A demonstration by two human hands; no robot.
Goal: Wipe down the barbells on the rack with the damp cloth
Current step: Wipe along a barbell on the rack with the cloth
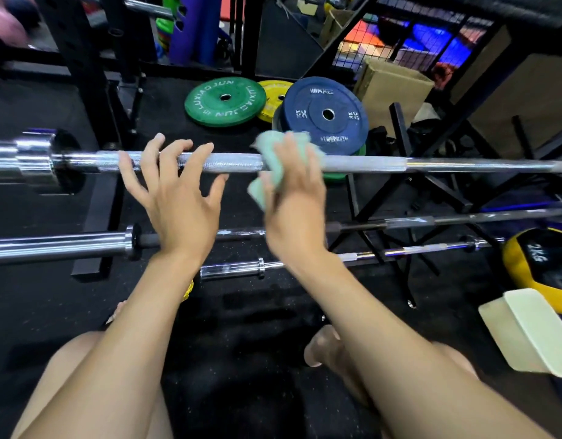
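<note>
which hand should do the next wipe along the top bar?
Right. The right hand already holds the pale green cloth against the knurled steel barbell; the left hand is open, fingers spread, holding nothing.

The floor (241, 312) was black rubber matting flecked with pale specks. On it, far of centre, lay a green weight plate (225, 101), a yellow plate (275, 98) partly beneath a blue plate (326, 114), and a cardboard box (397, 90) just right of them. Black steel uprights (83, 74) with round holes stood at far left. A wire mesh panel (368, 49) closed the far right, with blurred blue and red colours behind it. Near right sat a yellow and black medicine ball (541, 264) beside a pale folded pad (527, 331).
</note>
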